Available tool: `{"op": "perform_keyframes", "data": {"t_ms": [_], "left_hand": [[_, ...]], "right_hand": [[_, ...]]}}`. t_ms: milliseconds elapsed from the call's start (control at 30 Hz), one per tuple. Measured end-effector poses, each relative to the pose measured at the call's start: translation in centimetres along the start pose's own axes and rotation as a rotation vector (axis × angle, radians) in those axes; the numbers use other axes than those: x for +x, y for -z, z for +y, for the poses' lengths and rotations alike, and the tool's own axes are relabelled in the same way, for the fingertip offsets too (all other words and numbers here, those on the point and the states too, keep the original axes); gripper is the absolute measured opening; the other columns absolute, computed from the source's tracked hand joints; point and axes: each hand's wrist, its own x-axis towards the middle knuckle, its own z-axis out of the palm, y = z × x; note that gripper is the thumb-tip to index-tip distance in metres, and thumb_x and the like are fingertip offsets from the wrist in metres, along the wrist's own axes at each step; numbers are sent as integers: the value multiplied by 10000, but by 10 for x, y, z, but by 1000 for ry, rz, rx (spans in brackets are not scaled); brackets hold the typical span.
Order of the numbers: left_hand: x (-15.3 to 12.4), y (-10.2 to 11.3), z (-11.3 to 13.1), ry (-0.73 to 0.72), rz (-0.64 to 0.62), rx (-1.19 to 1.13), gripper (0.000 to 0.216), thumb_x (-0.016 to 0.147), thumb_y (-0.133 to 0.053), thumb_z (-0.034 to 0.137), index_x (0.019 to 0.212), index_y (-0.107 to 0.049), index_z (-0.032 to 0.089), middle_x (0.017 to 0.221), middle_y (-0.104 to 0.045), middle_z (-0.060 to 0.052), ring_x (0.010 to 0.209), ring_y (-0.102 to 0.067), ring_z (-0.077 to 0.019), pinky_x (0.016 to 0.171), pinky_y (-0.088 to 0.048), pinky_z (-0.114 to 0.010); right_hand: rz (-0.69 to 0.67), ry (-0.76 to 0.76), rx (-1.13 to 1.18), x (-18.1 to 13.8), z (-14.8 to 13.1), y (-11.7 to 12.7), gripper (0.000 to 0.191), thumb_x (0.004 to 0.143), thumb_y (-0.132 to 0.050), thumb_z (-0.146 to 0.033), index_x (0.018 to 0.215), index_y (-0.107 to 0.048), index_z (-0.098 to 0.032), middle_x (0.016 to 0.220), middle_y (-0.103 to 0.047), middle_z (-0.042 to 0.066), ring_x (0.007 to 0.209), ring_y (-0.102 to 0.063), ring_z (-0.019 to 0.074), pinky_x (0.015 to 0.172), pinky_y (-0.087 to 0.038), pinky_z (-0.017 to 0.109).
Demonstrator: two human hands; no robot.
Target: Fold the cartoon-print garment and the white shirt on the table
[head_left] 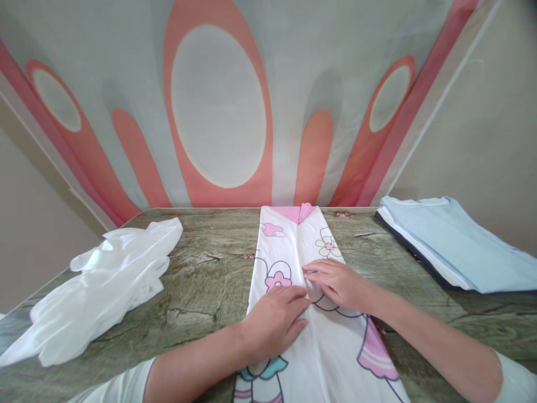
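Observation:
A white garment (319, 347) printed with pink flowers and a cartoon figure lies lengthwise down the middle of the table, both sides folded in to a centre seam, with pink fabric showing at its far end. My left hand (274, 322) lies flat on its left half, fingers stretched toward the seam. Resting on the right half is my right hand (335, 282), its fingers extended and touching the seam next to the left fingertips. Both hands are open and press on the cloth; neither grips it.
A crumpled white cloth (100, 285) lies on the left of the wood-grain table (205, 280). A folded stack of light blue and white fabric (457, 246) sits at the right edge. A sheet with orange and grey ovals (218, 106) hangs behind the table.

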Motion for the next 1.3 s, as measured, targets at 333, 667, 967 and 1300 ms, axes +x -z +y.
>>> {"op": "perform_keyframes", "data": {"t_ms": [333,667,967,1300], "left_hand": [[3,3,1,-201,-30,-52,245,940,-366,182,1055,-583,182,1105,-596,-43,1043,-531,-168,911,-391,-279],[0,4,8,-563,-48,149,173,935,-432,195,999,-591,176,1020,-633,-28,923,-562,-143,846,-411,-267],[0,14,17,-712,25,384,196,870,-459,77,749,-604,132,688,-550,-21,738,-545,-146,731,-425,-302],[0,13,21,-752,30,427,229,860,-464,91,669,-579,143,690,-534,-28,669,-502,-144,639,-404,-304]], "right_hand": [[47,87,80,0,-9,1,313,854,-380,-133,886,-677,-226,843,-631,53,803,-544,169,747,-417,334],[126,102,126,-2,-7,-2,288,748,-437,-37,772,-665,-212,784,-605,26,738,-527,152,709,-400,314],[204,66,150,-2,-5,-8,302,735,-429,-11,811,-660,-189,830,-616,40,762,-533,157,719,-410,319],[206,88,133,-1,-8,-10,274,798,-469,-67,959,-656,-186,903,-625,55,795,-550,152,727,-425,307]]}}
